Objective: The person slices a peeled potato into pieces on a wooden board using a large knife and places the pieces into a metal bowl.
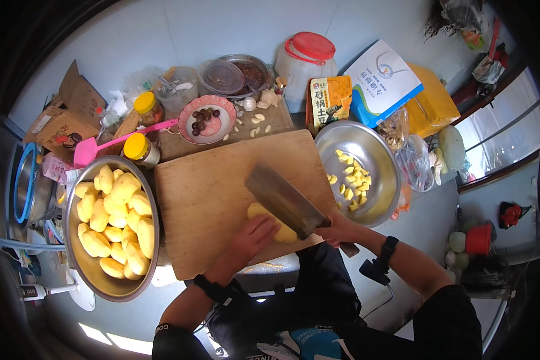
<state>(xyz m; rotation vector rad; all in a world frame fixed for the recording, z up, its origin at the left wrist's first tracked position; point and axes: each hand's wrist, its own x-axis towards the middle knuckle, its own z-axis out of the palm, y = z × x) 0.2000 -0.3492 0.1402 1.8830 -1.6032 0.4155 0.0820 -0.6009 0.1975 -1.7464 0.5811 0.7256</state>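
Note:
A peeled potato (284, 233) lies near the front edge of a wooden cutting board (202, 198). My left hand (254, 236) presses on it with the fingers laid over its top. In my right hand (337, 230) is the handle of a cleaver (284, 198), whose broad blade slants up and left along the potato's right side. Whether the edge has entered the potato cannot be made out. To the right, a steel bowl (384, 173) holds potato chunks (353, 180). On the left, a larger metal basin (74, 256) is heaped with whole peeled potatoes (114, 209).
Behind the board stand a pink-rimmed bowl (188, 118) of dark round fruit, garlic cloves (257, 119), yellow-lidded jars (135, 146) and a red-lidded plastic jar (303, 67). A pink spatula (86, 150) lies left. A printed pouch (328, 101) stands against the steel bowl's back.

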